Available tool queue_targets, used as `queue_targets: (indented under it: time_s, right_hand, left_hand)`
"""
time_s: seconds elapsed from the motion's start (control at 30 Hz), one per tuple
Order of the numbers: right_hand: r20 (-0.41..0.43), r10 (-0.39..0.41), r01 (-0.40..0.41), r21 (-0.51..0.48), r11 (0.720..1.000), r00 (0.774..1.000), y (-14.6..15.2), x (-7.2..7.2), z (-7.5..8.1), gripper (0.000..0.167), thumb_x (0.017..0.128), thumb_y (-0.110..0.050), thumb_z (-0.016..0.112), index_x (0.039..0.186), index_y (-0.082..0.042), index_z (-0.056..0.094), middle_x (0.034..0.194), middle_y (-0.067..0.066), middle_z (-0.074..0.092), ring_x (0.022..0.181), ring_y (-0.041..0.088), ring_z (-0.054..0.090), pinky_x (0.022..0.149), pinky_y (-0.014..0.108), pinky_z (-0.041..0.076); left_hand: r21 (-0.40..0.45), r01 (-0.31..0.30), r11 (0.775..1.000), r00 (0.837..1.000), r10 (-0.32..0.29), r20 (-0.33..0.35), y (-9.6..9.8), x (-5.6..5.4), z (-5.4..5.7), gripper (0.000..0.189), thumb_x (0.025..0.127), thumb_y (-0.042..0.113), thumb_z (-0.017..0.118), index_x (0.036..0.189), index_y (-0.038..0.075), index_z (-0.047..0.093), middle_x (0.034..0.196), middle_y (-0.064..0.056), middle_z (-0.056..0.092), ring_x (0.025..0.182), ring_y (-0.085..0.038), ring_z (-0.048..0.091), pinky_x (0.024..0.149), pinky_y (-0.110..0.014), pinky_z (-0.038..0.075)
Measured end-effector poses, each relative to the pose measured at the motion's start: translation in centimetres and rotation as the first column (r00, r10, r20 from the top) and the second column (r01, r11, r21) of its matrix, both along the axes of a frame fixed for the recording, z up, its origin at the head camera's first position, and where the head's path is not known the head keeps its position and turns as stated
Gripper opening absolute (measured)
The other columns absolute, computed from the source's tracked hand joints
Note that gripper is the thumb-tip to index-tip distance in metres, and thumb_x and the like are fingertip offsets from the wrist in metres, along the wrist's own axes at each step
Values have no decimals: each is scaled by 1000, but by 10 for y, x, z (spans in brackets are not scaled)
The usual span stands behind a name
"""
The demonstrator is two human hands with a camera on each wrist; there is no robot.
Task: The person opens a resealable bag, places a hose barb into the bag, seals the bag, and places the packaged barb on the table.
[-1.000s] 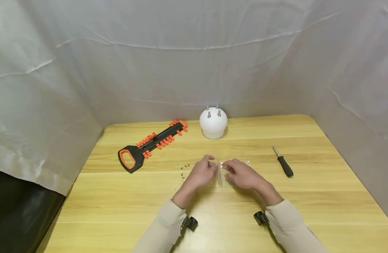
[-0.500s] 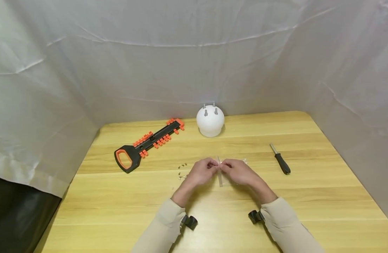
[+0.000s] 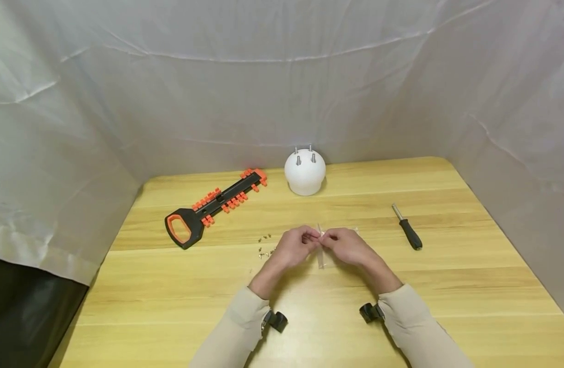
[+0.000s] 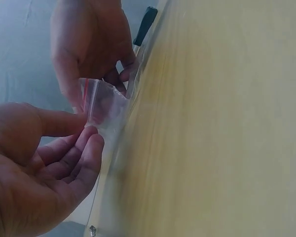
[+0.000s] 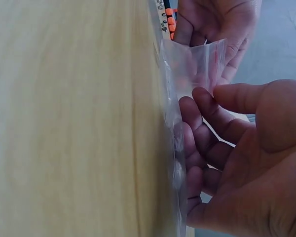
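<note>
Between both hands stands a small clear zip-lock bag (image 4: 106,106), its red seal line on the upper edge. My left hand (image 3: 292,249) pinches that edge between thumb and fingertips. From the other side my right hand (image 3: 352,247) pinches the same edge with thumb and index finger, close to the left fingertips. In the right wrist view the bag (image 5: 195,64) hangs down toward the table, and its inside looks see-through. Another clear plastic bag (image 5: 177,168) lies flat under the right hand, mostly covered by it. Several small brass-coloured screws (image 3: 261,250) lie just left of the left hand.
A black-and-orange handled rack (image 3: 217,203) with orange clips lies at the back left. The white round-topped object (image 3: 305,176) with metal pegs stands at the back middle. To the right lies a black-handled screwdriver (image 3: 409,232). Grey curtains (image 3: 282,82) border the wooden table (image 3: 318,332).
The right hand's spread fingers have moved left and closed on the bag's edge beside the left fingertips. The left hand keeps its hold. The head view has shifted slightly.
</note>
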State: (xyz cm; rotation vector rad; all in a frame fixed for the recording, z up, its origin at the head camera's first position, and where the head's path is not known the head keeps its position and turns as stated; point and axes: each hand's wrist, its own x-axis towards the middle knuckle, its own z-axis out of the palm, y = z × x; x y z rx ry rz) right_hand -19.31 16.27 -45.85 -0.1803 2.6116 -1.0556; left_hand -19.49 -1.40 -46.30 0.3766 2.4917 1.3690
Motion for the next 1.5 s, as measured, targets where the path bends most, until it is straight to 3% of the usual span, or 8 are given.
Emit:
queue_targets:
  time_s: [0.2,0.33,0.43,0.73,1.0,1.27,1.5]
  right_hand:
    - [-35,9,-9,4,1000,999,0,1,1,23,98,-25,50,90,-19,71,100,3,68,93,21,58,78,34,43]
    - [-66,20,-19,5,1000,998,0,3,2,22,98,-27,50,94,-24,72,114,5,69,112,28,60,95,46,44]
    - [-74,32,-32,-3,999,997,1,4,1,21,98,-30,52,96,-26,72,119,5,68,116,28,59,98,50,43]
    - [-71,78,-78,3,997,994,4,3,3,19,98,-31,54,90,-26,71,110,1,68,103,22,59,90,45,44]
    - [-76,135,-135,5,991,988,4,3,2,19,98,-24,54,85,-22,69,96,1,61,95,19,55,86,40,43]
    - [-104,65,-66,1,998,992,4,3,3,20,95,-19,51,87,-18,69,88,4,57,82,19,51,73,32,38]
    - [-2,9,-9,4,1000,1000,-1,4,2,23,96,-34,54,83,-19,66,79,2,59,73,19,52,63,31,39]
  left_hand:
    - [25,-10,1000,1000,10,12,1,-1,-1,15,91,11,65,105,9,67,97,-4,70,87,-11,63,75,-22,52]
    - [65,-53,996,996,48,78,0,-1,0,21,92,25,66,108,11,67,100,-2,68,88,-12,62,75,-24,52]
    - [90,-88,992,990,77,118,0,-1,-1,25,91,29,66,109,12,67,100,-2,68,88,-13,62,73,-24,51]
    - [87,-116,989,986,104,129,2,-3,-1,16,89,20,69,102,11,69,91,-3,69,75,-13,62,63,-24,50]
    - [67,-76,995,988,66,141,2,-1,0,11,90,16,65,99,10,68,90,-4,66,77,-14,58,64,-25,47]
    - [54,-81,995,992,74,106,-6,-4,0,13,91,12,61,101,7,68,89,-5,64,71,-13,55,61,-23,45]
    - [19,-72,997,993,69,97,-4,-2,2,13,91,17,63,99,10,70,85,-2,66,68,-12,58,58,-23,45]
